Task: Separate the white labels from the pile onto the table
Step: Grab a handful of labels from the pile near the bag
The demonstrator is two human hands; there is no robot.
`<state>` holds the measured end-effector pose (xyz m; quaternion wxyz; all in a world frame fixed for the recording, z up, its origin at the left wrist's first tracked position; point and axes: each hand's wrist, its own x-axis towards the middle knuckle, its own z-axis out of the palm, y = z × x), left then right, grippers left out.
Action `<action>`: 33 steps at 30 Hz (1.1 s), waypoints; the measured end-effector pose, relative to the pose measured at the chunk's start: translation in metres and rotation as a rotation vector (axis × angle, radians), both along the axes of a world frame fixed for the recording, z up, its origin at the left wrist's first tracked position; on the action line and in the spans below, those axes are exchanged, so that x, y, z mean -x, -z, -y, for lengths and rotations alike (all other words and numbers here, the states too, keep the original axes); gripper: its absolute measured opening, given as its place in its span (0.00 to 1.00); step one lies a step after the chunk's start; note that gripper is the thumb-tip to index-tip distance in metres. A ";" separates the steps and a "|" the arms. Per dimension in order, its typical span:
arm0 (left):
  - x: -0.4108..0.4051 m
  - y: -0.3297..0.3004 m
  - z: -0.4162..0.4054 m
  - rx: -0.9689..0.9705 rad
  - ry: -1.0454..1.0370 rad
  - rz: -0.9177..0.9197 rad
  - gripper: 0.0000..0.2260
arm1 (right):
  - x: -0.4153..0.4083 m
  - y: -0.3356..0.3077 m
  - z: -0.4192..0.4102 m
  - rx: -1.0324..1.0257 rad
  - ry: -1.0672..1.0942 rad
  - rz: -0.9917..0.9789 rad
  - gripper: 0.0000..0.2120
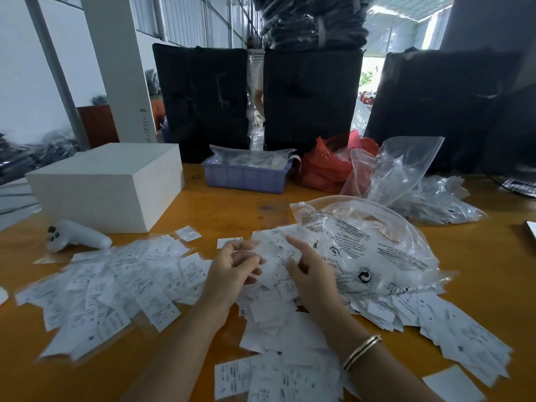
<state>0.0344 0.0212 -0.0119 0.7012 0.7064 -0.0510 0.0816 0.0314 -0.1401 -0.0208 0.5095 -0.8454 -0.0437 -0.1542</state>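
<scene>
Just left of the printed bag (368, 245), both hands, left (232, 271) and right (307, 274), pinch blurred labels (275, 256); stuck-together ones may drop back into the pile (116, 282).

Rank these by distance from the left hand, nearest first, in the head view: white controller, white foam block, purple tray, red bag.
From the left hand:
1. White controller, to its left.
2. White foam block, behind-left.
3. Purple tray, straight behind.
4. Red bag, behind-right.

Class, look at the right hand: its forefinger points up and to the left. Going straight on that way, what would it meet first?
Most likely the white labels held up between the right hand and left hand; depth is hard to judge.
</scene>
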 end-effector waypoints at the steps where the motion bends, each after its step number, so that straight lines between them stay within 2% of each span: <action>1: -0.001 0.001 -0.001 0.000 -0.016 -0.003 0.05 | -0.001 0.001 0.000 0.020 0.002 -0.028 0.20; 4: -0.002 0.003 -0.003 -0.020 -0.053 -0.015 0.06 | -0.003 0.000 0.000 0.112 0.023 -0.082 0.18; 6: -0.002 0.003 -0.003 -0.040 -0.056 -0.010 0.08 | -0.001 -0.002 -0.003 0.128 0.035 -0.025 0.16; 9: -0.001 0.002 -0.001 -0.160 -0.067 0.028 0.08 | 0.008 -0.010 -0.005 -0.099 0.011 0.104 0.14; 11: 0.000 0.002 0.000 -0.212 -0.045 0.056 0.06 | 0.011 -0.013 -0.005 -0.160 -0.067 0.093 0.13; 13: 0.001 0.000 0.002 -0.201 0.013 0.067 0.08 | 0.010 -0.011 -0.007 -0.036 -0.084 0.062 0.13; 15: 0.003 -0.001 0.003 -0.153 0.022 0.061 0.08 | 0.007 -0.010 -0.009 0.011 -0.053 0.088 0.07; 17: 0.003 -0.003 0.002 -0.056 -0.012 0.013 0.07 | 0.005 -0.010 -0.008 -0.040 -0.051 0.091 0.05; 19: 0.002 -0.004 0.000 0.039 -0.029 -0.036 0.07 | 0.005 -0.010 -0.005 -0.100 -0.058 0.059 0.07; 24: 0.002 -0.007 -0.002 0.271 0.031 -0.085 0.09 | 0.007 -0.010 -0.004 -0.193 -0.049 0.076 0.08; 28: 0.003 -0.007 -0.002 0.143 0.122 -0.045 0.12 | 0.007 -0.010 -0.005 -0.166 -0.101 0.074 0.18; 29: 0.004 -0.007 -0.002 0.109 0.151 -0.033 0.13 | 0.007 -0.010 -0.006 -0.129 -0.123 0.047 0.17; 31: 0.005 -0.007 0.000 0.055 0.165 -0.022 0.12 | 0.007 -0.011 -0.007 -0.102 -0.134 0.047 0.08; 33: 0.004 -0.006 0.000 0.057 0.137 -0.045 0.09 | 0.007 -0.011 -0.008 -0.170 -0.128 0.080 0.09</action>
